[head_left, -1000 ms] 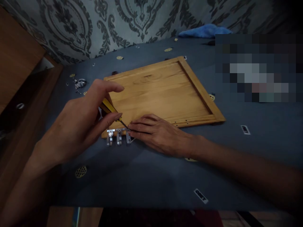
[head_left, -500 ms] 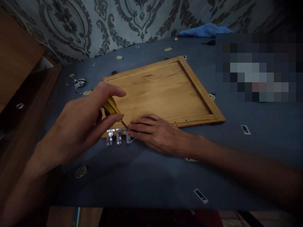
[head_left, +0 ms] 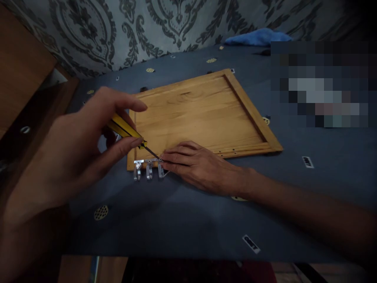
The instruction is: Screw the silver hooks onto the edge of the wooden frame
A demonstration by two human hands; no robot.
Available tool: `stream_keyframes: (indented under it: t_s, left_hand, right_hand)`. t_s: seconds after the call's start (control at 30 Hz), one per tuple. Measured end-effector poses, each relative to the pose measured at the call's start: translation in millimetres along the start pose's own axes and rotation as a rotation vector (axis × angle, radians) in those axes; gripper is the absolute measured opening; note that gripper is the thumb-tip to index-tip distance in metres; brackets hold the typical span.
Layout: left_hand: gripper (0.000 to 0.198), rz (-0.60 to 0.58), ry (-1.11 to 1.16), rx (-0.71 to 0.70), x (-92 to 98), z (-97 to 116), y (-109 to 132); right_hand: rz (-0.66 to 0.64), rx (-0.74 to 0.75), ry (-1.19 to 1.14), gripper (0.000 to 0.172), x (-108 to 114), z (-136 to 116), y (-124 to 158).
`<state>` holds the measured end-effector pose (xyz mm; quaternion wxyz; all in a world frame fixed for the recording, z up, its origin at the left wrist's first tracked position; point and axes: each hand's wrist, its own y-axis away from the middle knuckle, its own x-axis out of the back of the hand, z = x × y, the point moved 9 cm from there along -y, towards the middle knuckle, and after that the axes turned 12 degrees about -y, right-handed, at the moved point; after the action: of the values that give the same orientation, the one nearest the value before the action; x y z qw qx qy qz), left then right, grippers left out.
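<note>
My left hand (head_left: 79,145) is closed round the yellow-and-black handle of a screwdriver (head_left: 125,131), with the index finger lifted off it. The slanting shaft meets a metal hook rail (head_left: 144,161) near my right fingertips. Several silvery hooks of this rail overhang the near left edge of a wooden panel (head_left: 188,110) with a raised frame. My right hand (head_left: 200,167) lies palm down across the rail and the panel's near edge, fingers together and pressing there. Its thumb and the rail's right part are hidden. A screw head shows above the leftmost hook.
The panel rests on a dark blue patterned tablecloth (head_left: 188,224). A blue cloth (head_left: 260,37) lies at the back by the patterned wall. Wooden furniture (head_left: 23,51) borders the left side. A pixelated patch covers the upper right.
My left hand has shifted left and the screwdriver leans over more, its tip staying at the rail. Behind my hand the loose metal hooks are now hidden. My right hand keeps its place.
</note>
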<state>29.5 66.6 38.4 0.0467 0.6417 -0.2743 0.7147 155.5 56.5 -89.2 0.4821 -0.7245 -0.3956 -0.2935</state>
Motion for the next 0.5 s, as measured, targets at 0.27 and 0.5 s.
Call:
stream_keyframes:
  t_s: [0.27, 0.5]
  left_hand:
    - [0.036, -0.034, -0.061, -0.062, -11.2, 9.9, -3.2]
    - [0.032, -0.042, -0.073, -0.162, -14.6, 15.3, -7.1]
  right_hand:
    - [0.024, 0.023, 0.012, 0.033, 1.1, -1.4, 0.9]
    - [0.006, 0.004, 0.013, 0.034, -0.9, 0.2, 1.3]
